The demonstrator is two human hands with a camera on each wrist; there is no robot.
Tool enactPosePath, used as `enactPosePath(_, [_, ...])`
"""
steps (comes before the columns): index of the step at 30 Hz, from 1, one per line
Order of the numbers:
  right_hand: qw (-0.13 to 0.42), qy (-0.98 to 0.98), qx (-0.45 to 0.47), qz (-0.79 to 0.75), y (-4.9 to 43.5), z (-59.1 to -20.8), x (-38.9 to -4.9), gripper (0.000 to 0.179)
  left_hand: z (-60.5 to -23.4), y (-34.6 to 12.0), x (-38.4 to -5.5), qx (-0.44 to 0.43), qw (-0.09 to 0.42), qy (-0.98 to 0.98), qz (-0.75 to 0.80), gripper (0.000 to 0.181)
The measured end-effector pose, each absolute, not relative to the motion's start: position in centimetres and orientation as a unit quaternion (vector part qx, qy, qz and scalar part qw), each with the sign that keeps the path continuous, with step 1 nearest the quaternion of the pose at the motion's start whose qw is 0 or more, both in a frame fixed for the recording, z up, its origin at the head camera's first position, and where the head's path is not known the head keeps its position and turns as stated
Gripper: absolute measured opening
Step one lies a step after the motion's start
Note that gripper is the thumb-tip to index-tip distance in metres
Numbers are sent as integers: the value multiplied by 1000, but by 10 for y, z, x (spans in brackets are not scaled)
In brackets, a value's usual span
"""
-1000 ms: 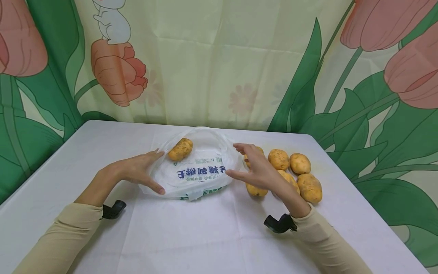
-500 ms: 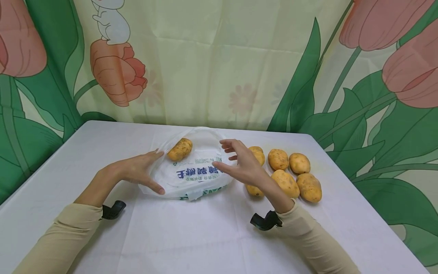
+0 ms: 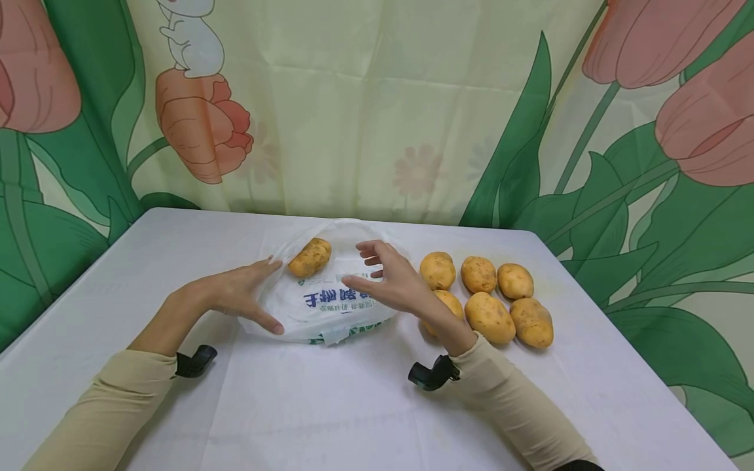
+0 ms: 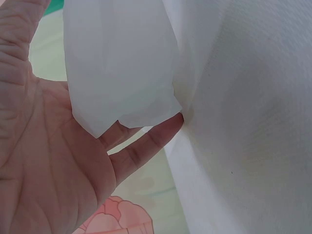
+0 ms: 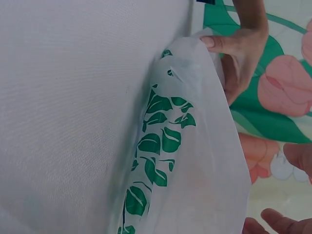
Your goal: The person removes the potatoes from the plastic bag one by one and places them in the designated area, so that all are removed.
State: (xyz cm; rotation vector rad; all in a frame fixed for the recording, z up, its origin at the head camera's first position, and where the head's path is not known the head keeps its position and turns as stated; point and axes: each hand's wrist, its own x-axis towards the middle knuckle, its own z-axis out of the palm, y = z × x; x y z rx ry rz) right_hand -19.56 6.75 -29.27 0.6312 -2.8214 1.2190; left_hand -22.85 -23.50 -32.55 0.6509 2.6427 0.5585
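Note:
A white plastic bag [image 3: 359, 322] with blue and green print lies on the table, its mouth spread wide. One potato [image 3: 310, 257] rests inside, toward the bag's left. At the left edge of the bag, my left hand [image 3: 238, 294] touches the plastic with thumb and fingers spread; the left wrist view shows bag film in front of that palm [image 4: 46, 161]. Above the bag's right half hovers my right hand [image 3: 391, 278], fingers slightly bent and nothing in them. It hides part of the print. Green leaf patterns show on the bag's near side in the right wrist view.
Several loose potatoes [image 3: 489, 317] sit in a cluster right of the bag, one partly covered by the right forearm. A white cloth covers the table [image 3: 306, 405]. Behind the table's far edge hangs a printed curtain [image 3: 353, 131].
My right hand has moved left from beside the loose potatoes to above the bag, uncovering more of them. The left hand, the bag and the potato inside have stayed put.

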Motion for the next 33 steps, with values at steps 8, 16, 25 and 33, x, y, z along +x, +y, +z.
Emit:
enactPosePath(8, [-34,-899,165,404,53,-298,-207,65,-324,-234,-228,232,178,936,197,140])
enactPosePath(16, [-55,-899,132,413,38,-303,-215,68,-325,-234,-228,234,176,936,197,139])
enactPosePath(25, [-85,-886,81,449,26,-306,-222,70,-327,-233,-229,234,175,935,203,140])
enactPosePath(33, [-96,-872,66,475,15,-305,-229,72,-327,-234,-228,233,175,935,203,141])
